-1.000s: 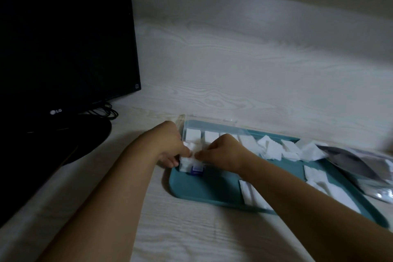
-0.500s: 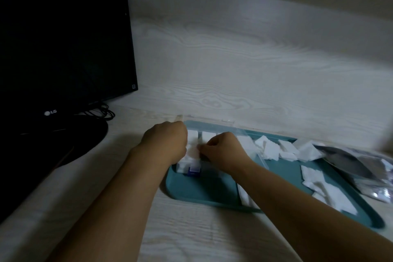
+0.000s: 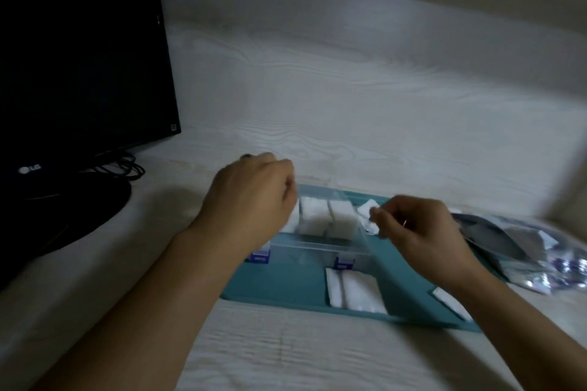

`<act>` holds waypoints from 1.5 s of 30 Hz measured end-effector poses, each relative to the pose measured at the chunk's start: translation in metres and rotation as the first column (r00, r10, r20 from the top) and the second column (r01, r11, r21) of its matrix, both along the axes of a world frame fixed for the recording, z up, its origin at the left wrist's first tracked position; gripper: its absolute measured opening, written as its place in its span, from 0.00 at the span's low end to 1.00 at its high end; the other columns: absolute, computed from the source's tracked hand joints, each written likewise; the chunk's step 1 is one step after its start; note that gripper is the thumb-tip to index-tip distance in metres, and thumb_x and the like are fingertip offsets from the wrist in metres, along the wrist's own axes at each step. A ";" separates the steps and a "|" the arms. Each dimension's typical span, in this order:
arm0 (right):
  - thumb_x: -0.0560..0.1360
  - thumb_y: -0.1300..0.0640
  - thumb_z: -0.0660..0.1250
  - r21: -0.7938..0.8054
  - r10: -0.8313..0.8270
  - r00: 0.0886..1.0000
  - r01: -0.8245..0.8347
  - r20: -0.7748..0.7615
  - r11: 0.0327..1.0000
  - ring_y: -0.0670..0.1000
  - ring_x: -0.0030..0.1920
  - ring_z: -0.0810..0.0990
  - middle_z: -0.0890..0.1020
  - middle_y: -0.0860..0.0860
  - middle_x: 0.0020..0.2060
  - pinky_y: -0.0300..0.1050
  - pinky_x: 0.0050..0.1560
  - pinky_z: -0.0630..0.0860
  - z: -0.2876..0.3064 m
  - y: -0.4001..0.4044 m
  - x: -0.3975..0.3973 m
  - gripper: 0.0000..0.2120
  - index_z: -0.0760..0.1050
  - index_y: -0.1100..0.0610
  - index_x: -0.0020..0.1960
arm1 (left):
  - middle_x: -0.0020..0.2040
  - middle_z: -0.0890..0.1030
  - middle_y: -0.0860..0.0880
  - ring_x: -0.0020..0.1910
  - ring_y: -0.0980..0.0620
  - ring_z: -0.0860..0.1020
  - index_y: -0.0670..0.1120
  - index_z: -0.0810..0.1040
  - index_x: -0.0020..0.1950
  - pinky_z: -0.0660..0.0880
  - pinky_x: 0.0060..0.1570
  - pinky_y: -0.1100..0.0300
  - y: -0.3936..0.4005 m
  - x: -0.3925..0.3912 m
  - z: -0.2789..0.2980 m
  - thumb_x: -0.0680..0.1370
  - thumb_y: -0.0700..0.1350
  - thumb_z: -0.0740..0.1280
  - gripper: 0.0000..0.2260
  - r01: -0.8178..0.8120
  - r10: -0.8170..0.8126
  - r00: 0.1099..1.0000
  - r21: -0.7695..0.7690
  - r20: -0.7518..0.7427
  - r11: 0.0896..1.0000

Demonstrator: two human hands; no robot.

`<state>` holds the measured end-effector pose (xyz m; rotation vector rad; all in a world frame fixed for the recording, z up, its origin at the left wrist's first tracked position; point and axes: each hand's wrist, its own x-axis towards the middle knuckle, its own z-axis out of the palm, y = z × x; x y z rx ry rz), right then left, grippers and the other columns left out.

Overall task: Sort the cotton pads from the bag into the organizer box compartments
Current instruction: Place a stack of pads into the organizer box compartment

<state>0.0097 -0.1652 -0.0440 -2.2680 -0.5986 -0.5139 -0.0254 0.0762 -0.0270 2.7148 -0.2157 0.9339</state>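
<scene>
**Pads half sorted**

Right hand (image 3: 419, 238) pinching, seemingly, one cotton pad (image 3: 368, 211) just right of organizer box (image 3: 317, 244) (clear, on teal tray (image 3: 286, 286)). Left hand (image 3: 251, 200) loosely curled over box's left end, grip holding nothing visible.

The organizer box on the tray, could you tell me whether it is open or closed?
Open. The organizer box shows no lid over its back compartments, where white cotton pads stand exposed; the left hand hides its left end.
</scene>
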 end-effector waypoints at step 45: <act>0.75 0.44 0.69 -0.204 0.023 0.944 -0.095 -0.330 0.974 0.39 0.35 0.80 0.83 0.43 0.39 0.35 0.37 0.75 0.000 -0.031 -0.003 0.08 0.80 0.48 0.48 | 0.46 0.85 0.41 0.38 0.43 0.85 0.38 0.79 0.54 0.83 0.35 0.56 -0.079 -0.007 -0.029 0.79 0.35 0.66 0.05 -0.037 -0.507 0.841 -0.956 -0.186 0.291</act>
